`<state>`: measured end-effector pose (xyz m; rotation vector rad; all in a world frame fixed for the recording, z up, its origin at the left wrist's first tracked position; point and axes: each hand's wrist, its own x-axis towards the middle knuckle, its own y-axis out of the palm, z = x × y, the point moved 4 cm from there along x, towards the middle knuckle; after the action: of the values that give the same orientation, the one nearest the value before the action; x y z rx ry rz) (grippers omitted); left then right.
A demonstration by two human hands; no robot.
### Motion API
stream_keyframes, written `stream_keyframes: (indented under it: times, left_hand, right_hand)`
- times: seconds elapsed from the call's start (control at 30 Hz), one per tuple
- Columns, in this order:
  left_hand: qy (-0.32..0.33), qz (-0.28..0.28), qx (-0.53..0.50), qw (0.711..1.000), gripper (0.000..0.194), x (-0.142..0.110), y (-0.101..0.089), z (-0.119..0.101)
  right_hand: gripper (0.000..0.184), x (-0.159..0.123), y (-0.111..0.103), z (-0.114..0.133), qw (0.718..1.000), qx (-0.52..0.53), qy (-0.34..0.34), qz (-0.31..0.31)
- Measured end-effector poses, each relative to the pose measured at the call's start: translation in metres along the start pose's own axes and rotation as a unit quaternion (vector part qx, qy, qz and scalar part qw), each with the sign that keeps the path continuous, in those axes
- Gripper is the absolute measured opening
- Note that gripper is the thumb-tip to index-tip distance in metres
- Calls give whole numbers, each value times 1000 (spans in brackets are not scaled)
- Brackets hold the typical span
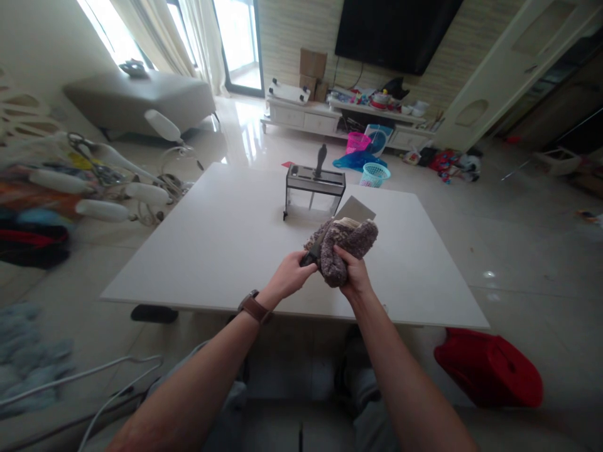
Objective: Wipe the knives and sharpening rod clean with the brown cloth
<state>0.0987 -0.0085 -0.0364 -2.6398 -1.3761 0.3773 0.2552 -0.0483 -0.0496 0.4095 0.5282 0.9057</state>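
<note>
Over the front of the white table (198,251), my left hand (293,275) is closed around the black handle of a cleaver. The broad grey blade of the cleaver (357,209) sticks out past a fuzzy brown-grey cloth (346,251), which covers the middle of it. My right hand (355,271) grips the cloth from the right, thumb on top, with the cloth folded about the blade. Just beyond stands a knife block (315,182) with clear sides and a dark frame. One dark knife handle (321,158) rises from its top.
Past the table's far edge are a light-blue basket (375,174), a blue plastic bag (351,161) and a pink basket (358,142). A red stool-like object (490,367) sits at the near right. A lamp with white shades (162,125) is at the left.
</note>
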Motion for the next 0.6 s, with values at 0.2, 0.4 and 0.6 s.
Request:
stream_keyframes:
  times: [0.2,0.4,0.6]
  left_hand:
    - [-8,-10,-14,1000,17,-1,-5,-2]
    - [-24,-8,-22,999,14,-2,-2,-1]
    - [-13,19,-41,999,7,-1,1,-3]
  right_hand:
    - [46,5,-6,20,995,18,-80,-50]
    - [37,2,-4,17,999,35,-2,19]
    - [41,-10,3,12,996,13,53,68]
